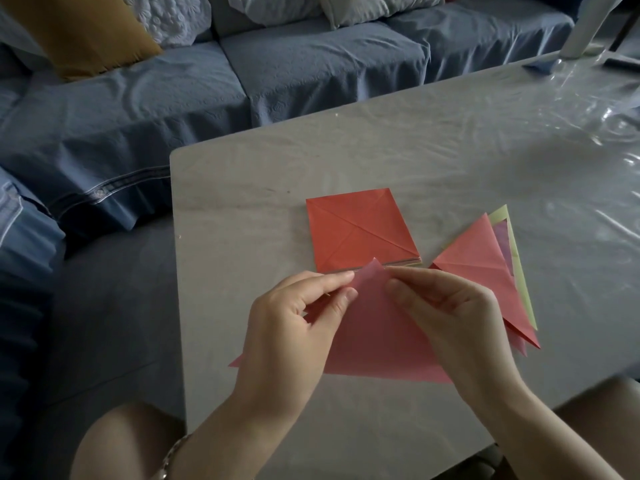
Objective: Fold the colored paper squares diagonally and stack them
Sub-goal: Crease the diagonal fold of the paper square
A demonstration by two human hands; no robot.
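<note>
Head view | left grip (294,327) and right grip (450,320) both pinch top corner of pink paper (374,341) | near tabletop (415,161) edge | red square stack (360,230) just beyond | folded triangles (485,258) right

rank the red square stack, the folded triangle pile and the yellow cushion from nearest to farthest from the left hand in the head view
1. red square stack: just beyond the fingertips of the left hand, which pinches the pink sheet.
2. folded triangle pile: to the right, past the right hand.
3. yellow cushion: far back left, on the sofa.
</note>
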